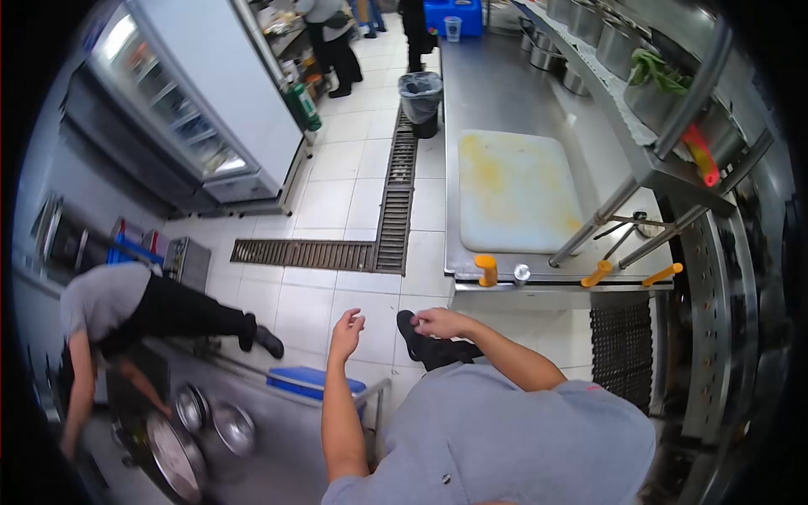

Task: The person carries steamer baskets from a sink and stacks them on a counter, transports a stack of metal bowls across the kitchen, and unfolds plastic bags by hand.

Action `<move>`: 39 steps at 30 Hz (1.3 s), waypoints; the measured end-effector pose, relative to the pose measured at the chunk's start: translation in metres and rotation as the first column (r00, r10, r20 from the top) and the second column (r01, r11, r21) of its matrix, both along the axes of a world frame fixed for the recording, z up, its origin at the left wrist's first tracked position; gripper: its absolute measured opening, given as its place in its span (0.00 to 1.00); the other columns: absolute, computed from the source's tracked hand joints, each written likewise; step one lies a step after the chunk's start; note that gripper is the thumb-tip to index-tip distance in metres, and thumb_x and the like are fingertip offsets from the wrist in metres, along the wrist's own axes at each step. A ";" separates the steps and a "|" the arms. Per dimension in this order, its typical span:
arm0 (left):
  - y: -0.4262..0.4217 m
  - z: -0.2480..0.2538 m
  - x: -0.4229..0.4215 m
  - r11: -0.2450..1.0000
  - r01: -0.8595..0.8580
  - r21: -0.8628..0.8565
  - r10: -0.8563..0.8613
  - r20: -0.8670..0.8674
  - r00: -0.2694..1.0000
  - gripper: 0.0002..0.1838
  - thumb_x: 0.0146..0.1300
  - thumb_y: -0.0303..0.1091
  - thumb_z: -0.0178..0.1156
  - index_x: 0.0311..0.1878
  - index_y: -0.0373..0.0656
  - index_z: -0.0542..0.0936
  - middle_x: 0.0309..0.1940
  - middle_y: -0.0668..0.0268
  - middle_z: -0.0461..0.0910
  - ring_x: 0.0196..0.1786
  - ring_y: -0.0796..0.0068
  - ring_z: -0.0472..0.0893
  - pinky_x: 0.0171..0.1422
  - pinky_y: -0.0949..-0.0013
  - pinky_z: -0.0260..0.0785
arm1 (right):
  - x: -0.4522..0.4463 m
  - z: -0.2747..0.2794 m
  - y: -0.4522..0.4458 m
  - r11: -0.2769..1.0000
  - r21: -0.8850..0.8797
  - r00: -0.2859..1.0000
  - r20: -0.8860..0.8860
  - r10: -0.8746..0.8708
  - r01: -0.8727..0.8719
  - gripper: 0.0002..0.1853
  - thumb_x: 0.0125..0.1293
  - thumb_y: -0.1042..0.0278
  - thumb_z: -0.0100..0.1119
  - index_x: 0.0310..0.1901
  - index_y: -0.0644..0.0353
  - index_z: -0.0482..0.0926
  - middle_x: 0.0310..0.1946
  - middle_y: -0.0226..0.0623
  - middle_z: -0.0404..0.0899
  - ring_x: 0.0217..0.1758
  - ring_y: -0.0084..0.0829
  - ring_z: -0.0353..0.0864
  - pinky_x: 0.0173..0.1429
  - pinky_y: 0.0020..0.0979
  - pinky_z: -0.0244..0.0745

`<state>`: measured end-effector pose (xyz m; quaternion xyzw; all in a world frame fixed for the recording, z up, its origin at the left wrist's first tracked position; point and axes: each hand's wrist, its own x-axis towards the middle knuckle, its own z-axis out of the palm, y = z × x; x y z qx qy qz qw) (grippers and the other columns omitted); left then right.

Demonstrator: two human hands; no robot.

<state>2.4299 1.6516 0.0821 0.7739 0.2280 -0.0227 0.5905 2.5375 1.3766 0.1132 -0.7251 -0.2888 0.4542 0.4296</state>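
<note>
My left hand (346,335) hangs in the air over the white tiled floor, its fingers loosely curled and slightly apart, with nothing seen in it. To its right, my right hand (442,322) is above my dark shoe (408,337), fingers loosely bent and holding nothing that I can see. Neither hand touches a surface. Ahead of my right hand, a steel worktable (475,76) bears a white cutting board (522,198) with yellow stains. Yellow handles, one of them this handle (486,269), stick up along the table's near edge.
A floor drain grate (311,252) crosses the tiles. One person (118,303) bends over a steel counter (278,429) with metal bowls (233,427) at lower left. Beyond stand a fridge (210,84), a lined bin (421,97) and more people. Pots (619,50) fill the right shelf.
</note>
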 end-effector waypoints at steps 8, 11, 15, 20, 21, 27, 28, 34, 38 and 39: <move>0.173 -0.148 -0.057 0.999 -0.044 -0.014 0.009 -0.883 0.470 0.16 0.65 0.44 0.58 0.51 0.47 0.81 0.45 0.55 0.82 0.51 0.64 0.80 0.53 0.49 0.72 | 0.162 0.051 0.203 0.983 0.185 1.000 0.000 0.020 -0.019 0.19 0.65 0.62 0.56 0.54 0.64 0.76 0.36 0.40 0.82 0.37 0.30 0.82 0.43 0.34 0.76; 0.175 -0.142 -0.058 0.983 -0.158 -0.093 0.017 -0.814 0.581 0.19 0.66 0.44 0.58 0.57 0.46 0.76 0.43 0.58 0.81 0.46 0.62 0.81 0.48 0.49 0.73 | 0.228 0.033 0.245 0.988 0.115 0.988 0.106 -0.113 0.101 0.17 0.64 0.64 0.57 0.50 0.65 0.78 0.37 0.41 0.82 0.39 0.29 0.82 0.42 0.33 0.77; 0.223 -0.158 -0.013 0.904 -0.379 -0.199 0.074 -0.799 0.597 0.17 0.67 0.42 0.57 0.55 0.46 0.76 0.40 0.61 0.81 0.36 0.65 0.80 0.44 0.57 0.73 | 0.293 0.020 0.265 0.927 0.114 0.912 -0.254 -0.321 0.358 0.13 0.67 0.65 0.55 0.49 0.63 0.77 0.35 0.35 0.80 0.36 0.26 0.79 0.39 0.29 0.76; 0.321 -0.181 0.126 0.982 0.040 -0.185 -0.147 -0.610 0.778 0.14 0.67 0.41 0.57 0.51 0.46 0.78 0.37 0.62 0.81 0.36 0.66 0.81 0.41 0.60 0.73 | 0.364 -0.010 0.244 0.859 -0.013 0.816 -0.303 -0.492 0.513 0.12 0.68 0.66 0.54 0.49 0.62 0.77 0.33 0.33 0.79 0.33 0.25 0.78 0.36 0.28 0.76; 0.345 -0.183 0.163 0.972 0.188 -0.142 -0.236 -0.536 0.811 0.13 0.67 0.41 0.57 0.51 0.46 0.79 0.37 0.62 0.81 0.36 0.66 0.81 0.41 0.60 0.73 | 0.371 -0.015 0.241 0.809 -0.048 0.757 -0.325 -0.567 0.586 0.12 0.68 0.66 0.54 0.49 0.62 0.77 0.33 0.34 0.80 0.32 0.25 0.78 0.36 0.28 0.76; 0.402 -0.139 0.430 0.942 0.292 -0.166 -0.329 -0.632 0.702 0.09 0.67 0.41 0.58 0.44 0.49 0.82 0.28 0.66 0.81 0.30 0.73 0.81 0.29 0.66 0.72 | 0.393 0.009 0.193 0.408 -0.018 0.388 -0.276 -0.879 0.913 0.15 0.69 0.63 0.53 0.53 0.61 0.76 0.38 0.34 0.81 0.40 0.26 0.80 0.42 0.28 0.77; 0.422 -0.148 0.471 0.898 0.401 -0.181 -0.420 -0.628 0.655 0.12 0.67 0.39 0.55 0.47 0.43 0.80 0.28 0.63 0.78 0.26 0.71 0.78 0.26 0.68 0.71 | 0.385 0.011 0.187 0.237 0.051 0.242 -0.270 -0.932 0.970 0.13 0.68 0.64 0.55 0.49 0.63 0.77 0.35 0.35 0.81 0.35 0.26 0.81 0.37 0.28 0.77; 0.381 -0.099 0.703 0.816 0.579 -0.007 -0.507 -0.491 0.709 0.09 0.68 0.40 0.56 0.46 0.47 0.77 0.29 0.66 0.79 0.29 0.75 0.78 0.30 0.72 0.68 | 0.314 0.031 0.169 -0.328 0.036 -0.325 -0.080 -0.942 0.944 0.12 0.67 0.67 0.56 0.48 0.64 0.77 0.33 0.34 0.81 0.34 0.25 0.80 0.37 0.26 0.76; 0.291 -0.084 0.787 0.805 0.593 -0.025 -0.552 -0.399 0.732 0.10 0.69 0.38 0.56 0.48 0.44 0.78 0.32 0.65 0.79 0.31 0.77 0.79 0.29 0.74 0.68 | 0.309 0.033 0.168 -0.419 -0.036 -0.420 -0.021 -0.908 0.907 0.11 0.67 0.69 0.56 0.47 0.65 0.77 0.33 0.33 0.81 0.34 0.24 0.79 0.36 0.26 0.75; 0.259 -0.086 0.800 0.795 0.606 -0.035 -0.570 -0.384 0.727 0.10 0.69 0.38 0.56 0.48 0.44 0.78 0.32 0.65 0.79 0.31 0.77 0.79 0.29 0.74 0.68 | 0.313 0.036 0.169 -0.419 -0.034 -0.420 -0.042 -0.906 0.907 0.11 0.67 0.69 0.55 0.47 0.65 0.77 0.34 0.33 0.80 0.34 0.24 0.79 0.36 0.26 0.75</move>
